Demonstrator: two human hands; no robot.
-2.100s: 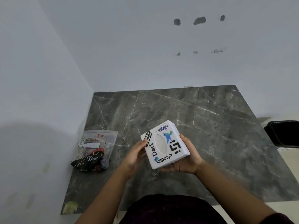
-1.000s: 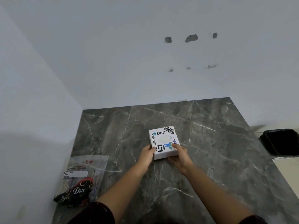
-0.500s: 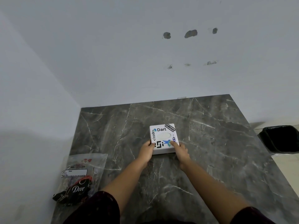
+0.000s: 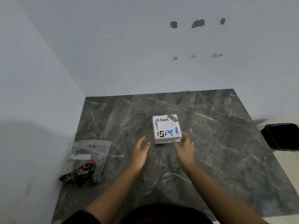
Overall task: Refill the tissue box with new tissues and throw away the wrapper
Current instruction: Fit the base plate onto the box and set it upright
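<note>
A white square tissue box (image 4: 166, 128) with stickers and an oval slot on top rests flat on the dark marble table (image 4: 218, 143), near its middle. My left hand (image 4: 140, 151) hovers open just left of the box's near corner, apart from it. My right hand (image 4: 184, 147) is open at the box's near right corner, fingertips close to or just touching its side. A clear plastic packet (image 4: 85, 162) with a black Dove wrapper inside lies at the table's left edge.
A black bin (image 4: 282, 136) stands on the floor off the table's right side. White walls close in behind the table and along its left. The table's near edge is by my body.
The box went from held tilted in both hands to set flat on the table. Both hands then let go of it and drew back slightly toward me.
</note>
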